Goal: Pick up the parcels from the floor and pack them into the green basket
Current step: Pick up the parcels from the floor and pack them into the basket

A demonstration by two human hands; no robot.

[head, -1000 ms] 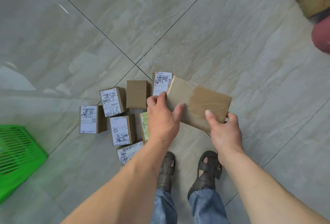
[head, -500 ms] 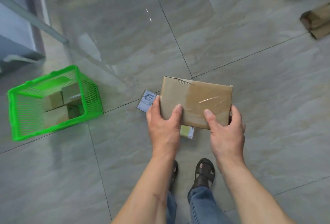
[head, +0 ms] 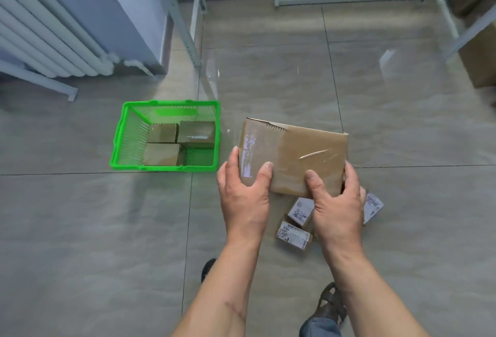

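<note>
1. Head view: a flat brown parcel (head: 295,154) sits at centre frame, held above the floor (head: 80,229) and taped over with clear film that glints.
2. The left hand (head: 243,202) grips the parcel's lower left corner, thumb (head: 264,175) on top and fingers along the left edge.
3. The right hand (head: 336,207) grips the lower right corner, thumb on top, fingers wrapped round the right edge.
4. Below the parcel, lower right of centre, three small labelled boxes (head: 294,234) lie on the floor, partly hidden by the right hand and the parcel; one shows at the hand's right side.
5. The green basket (head: 118,132) stands on the floor left of centre, just beside the parcel's left edge in the frame.
6. Three brown boxes (head: 162,154) already fill the basket's middle and right; bare green mesh shows at its lower right corner and its left part.
7. Nothing lies on the floor between parcel and basket.
8. A white radiator (head: 40,27) fills the upper left, with a pale blue wall beside it.
9. Grey metal shelf legs (head: 185,27) run down from the top centre, and a crossbar spans the top right.
10. Large cartons (head: 477,57) stand at the right edge.
11. Two sandalled feet (head: 331,307) and a jeans hem show at the bottom.
</note>
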